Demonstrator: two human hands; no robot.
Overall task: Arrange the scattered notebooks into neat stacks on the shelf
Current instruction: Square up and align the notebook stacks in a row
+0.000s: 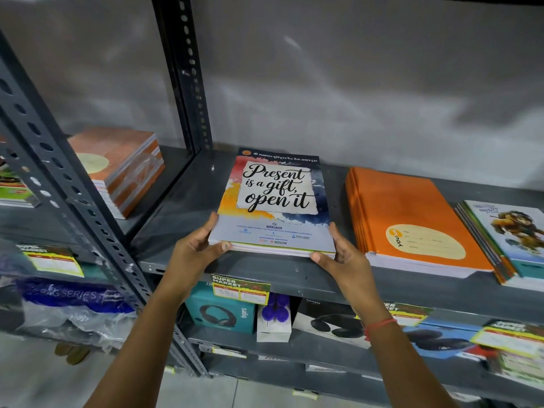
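A stack of notebooks with the cover "Present is a gift, open it" (276, 198) lies on the grey metal shelf (182, 201), its near edge at the shelf's front lip. My left hand (195, 248) grips the stack's near left corner, thumb along the front edge. My right hand (343, 254) grips the near right corner the same way. To the right lies a stack of orange notebooks (406, 219). Further right, a stack with a cartoon cover (506, 240) overhangs the front edge.
A perforated upright post (185, 75) divides the shelf bays. In the left bay sits another orange-brown notebook stack (123, 166). Below are headphone boxes (223, 313), a white box with purple pins (273, 319) and price tags (241, 288). Plastic-wrapped goods (73, 307) fill the lower left.
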